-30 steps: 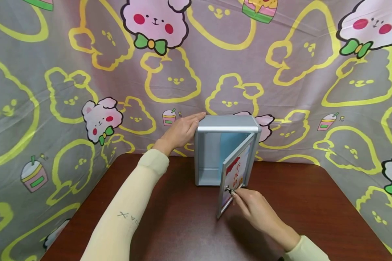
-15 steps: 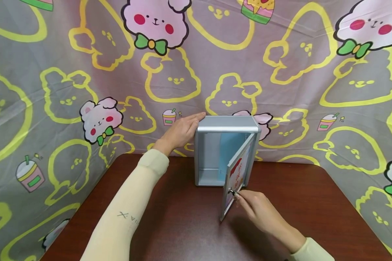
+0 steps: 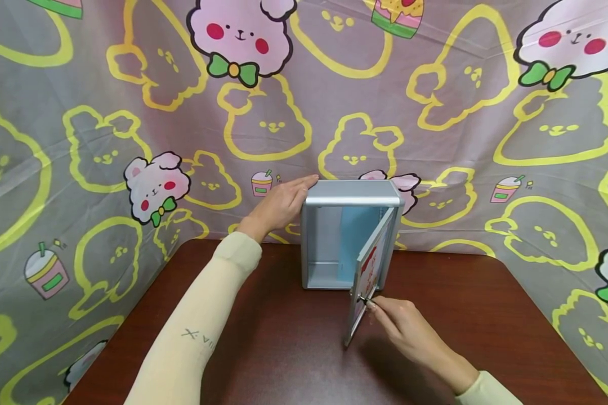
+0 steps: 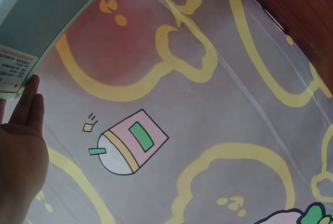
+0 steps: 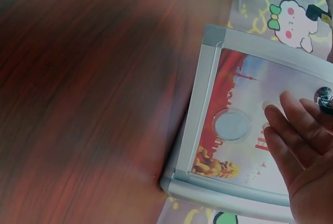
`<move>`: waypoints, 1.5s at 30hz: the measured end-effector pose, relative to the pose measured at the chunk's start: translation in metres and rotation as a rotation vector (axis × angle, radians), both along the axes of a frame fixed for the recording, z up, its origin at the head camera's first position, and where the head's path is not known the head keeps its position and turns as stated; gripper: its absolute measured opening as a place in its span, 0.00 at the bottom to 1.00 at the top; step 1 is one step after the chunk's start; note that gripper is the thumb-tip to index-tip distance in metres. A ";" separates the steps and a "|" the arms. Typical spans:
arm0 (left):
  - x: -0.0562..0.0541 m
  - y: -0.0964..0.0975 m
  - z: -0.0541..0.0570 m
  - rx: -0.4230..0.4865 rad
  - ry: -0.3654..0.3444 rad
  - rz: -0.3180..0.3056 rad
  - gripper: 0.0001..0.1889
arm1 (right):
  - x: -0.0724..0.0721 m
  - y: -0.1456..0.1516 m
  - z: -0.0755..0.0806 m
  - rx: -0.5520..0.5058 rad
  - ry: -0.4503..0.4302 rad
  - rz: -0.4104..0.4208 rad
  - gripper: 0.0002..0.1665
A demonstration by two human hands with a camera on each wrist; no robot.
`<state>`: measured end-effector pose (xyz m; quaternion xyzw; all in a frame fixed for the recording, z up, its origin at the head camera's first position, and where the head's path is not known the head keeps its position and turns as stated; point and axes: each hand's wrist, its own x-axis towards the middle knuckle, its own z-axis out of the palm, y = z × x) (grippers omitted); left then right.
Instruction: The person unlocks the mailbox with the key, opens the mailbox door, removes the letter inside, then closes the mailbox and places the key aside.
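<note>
A silver metal box [image 3: 354, 191] stands upright on the table, its hinged door [image 3: 372, 264] swung outward on the right. My left hand [image 3: 281, 205] rests at the box's upper left corner with straight fingers; in the left wrist view, the fingers [image 4: 35, 107] lie against the side by a printed label [image 4: 14, 70]. My right hand [image 3: 410, 332] pinches a small dark-headed key [image 3: 367, 301] at the lock near the door's free edge. In the right wrist view, the lock [image 5: 324, 99] is partly cut off and the other fingers [image 5: 286, 125] spread before the printed door panel [image 5: 260, 83].
The dark reddish-brown table [image 3: 273, 349] extends around the box. Behind it hangs a grey-pink curtain [image 3: 304, 101] with cartoon prints, also along both sides. A light-blue panel [image 3: 352, 242] shows inside the box.
The door has swung a little farther to the right, and my right hand has moved along with the key. My left hand has stayed on the box.
</note>
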<state>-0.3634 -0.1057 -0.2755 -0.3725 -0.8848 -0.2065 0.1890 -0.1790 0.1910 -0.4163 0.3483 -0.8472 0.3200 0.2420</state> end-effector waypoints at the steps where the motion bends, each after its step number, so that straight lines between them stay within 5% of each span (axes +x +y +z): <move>1: 0.000 0.000 0.000 0.001 0.000 0.000 0.27 | 0.000 0.001 -0.001 -0.001 -0.006 0.002 0.19; 14: -0.001 0.000 -0.001 -0.001 0.004 0.000 0.27 | -0.002 0.012 -0.007 -0.023 -0.024 0.041 0.20; 45: -0.003 0.000 -0.002 0.008 0.014 0.002 0.27 | 0.003 0.039 -0.010 -0.093 -0.127 -0.021 0.19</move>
